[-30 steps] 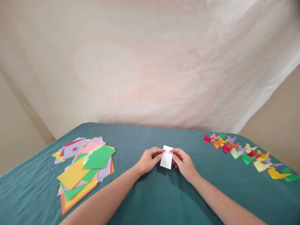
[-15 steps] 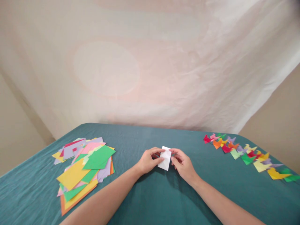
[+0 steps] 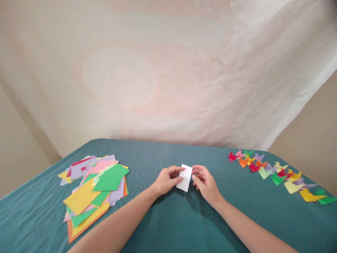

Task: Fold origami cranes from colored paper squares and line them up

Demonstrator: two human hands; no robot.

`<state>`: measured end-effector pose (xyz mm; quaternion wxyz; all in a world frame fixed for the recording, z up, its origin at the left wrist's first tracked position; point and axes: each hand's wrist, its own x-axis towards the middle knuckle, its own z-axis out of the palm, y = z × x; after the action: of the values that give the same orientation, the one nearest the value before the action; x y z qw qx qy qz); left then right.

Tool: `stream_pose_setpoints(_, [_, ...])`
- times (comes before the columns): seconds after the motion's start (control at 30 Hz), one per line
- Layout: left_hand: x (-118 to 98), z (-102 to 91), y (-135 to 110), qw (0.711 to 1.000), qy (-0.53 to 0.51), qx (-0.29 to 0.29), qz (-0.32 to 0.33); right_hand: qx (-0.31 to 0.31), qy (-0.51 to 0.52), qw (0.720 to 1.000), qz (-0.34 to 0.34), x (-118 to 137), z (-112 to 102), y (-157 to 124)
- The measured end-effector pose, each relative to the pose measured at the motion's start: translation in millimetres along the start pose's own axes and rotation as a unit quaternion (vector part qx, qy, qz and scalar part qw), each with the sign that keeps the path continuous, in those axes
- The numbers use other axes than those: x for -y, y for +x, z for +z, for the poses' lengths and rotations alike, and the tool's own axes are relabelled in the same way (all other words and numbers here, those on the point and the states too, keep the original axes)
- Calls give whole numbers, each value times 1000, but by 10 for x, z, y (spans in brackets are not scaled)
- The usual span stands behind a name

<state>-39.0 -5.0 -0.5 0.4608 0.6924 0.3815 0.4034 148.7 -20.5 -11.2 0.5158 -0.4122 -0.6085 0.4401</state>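
The left hand [image 3: 165, 181] pinches white paper [image 3: 186, 178]; the right hand [image 3: 207, 183] half-curls beside it, contact unclear. Coloured sheets [image 3: 111, 177] and paper birds [image 3: 278, 179] flank them.

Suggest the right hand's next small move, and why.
Probably bring the right hand in to pinch the right edge of the white paper: the left hand grips its left side, while the right thumb and index tips stand parted beside that edge; contact there is hard to tell.
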Motion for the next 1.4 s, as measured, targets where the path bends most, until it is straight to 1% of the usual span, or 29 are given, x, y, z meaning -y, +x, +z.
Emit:
stream_pose_setpoints(0.3, [17, -8, -1, 1000, -13, 14, -14, 9, -40, 999, 3, -20, -19, -15])
stream_pose_setpoints(0.53, [61, -9, -2, 999, -26, 22, -19, 10, -44, 999, -2, 4, -11, -20])
stream_pose_setpoints(0.67, [36, -10, -6, 999, -42, 29, -20, 15, -52, 999, -5, 29, -10, -18])
stream_pose_setpoints(0.8, [7, -10, -9, 997, -60, 30, -29, 31, -66, 997, -23, 43, -12, -15])
stream_pose_setpoints(0.9, [7, -15, -11, 997, -59, 31, -34, 36, -63, 997, -31, 47, -9, -12])
stream_pose_setpoints(1.1, [-7, -17, -20, 994, -84, 43, -50, 29, -40, 999, -7, 61, -9, 11])
stream_pose_setpoints(1.3, [-40, -7, -23, 989, -120, 56, -64, 36, -29, 999, -4, 36, -38, 27])
stream_pose_setpoints(1.4, [-42, -1, -15, 987, -141, 50, -53, 17, -31, 999, -11, 13, -56, 33])
